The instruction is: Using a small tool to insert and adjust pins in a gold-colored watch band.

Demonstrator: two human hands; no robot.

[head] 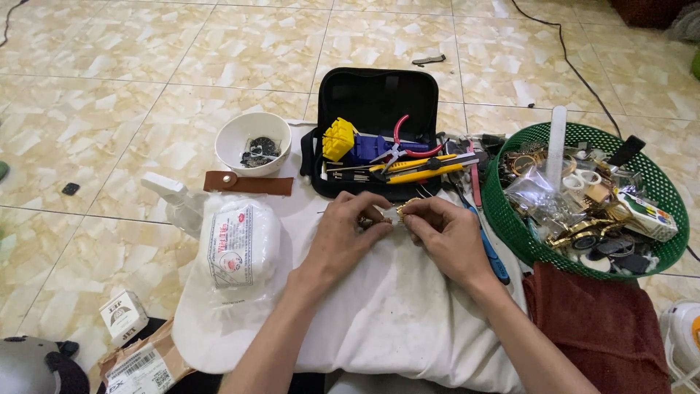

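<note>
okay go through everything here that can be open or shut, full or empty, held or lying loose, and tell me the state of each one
Left hand: closed on the gold watch.
Right hand: pinching the gold watch.
Gold watch: held between both hands over the white cloth.
Black tool case: open, tools inside.
White bowl: upright, small dark parts inside.
Green basket: piled full.
Spray bottle: lying on its side.
Brown strap: lying loose.

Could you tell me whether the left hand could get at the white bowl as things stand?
Probably yes: the bowl sits open beyond the left hand, though its fingers are pinching the gold piece.
</note>
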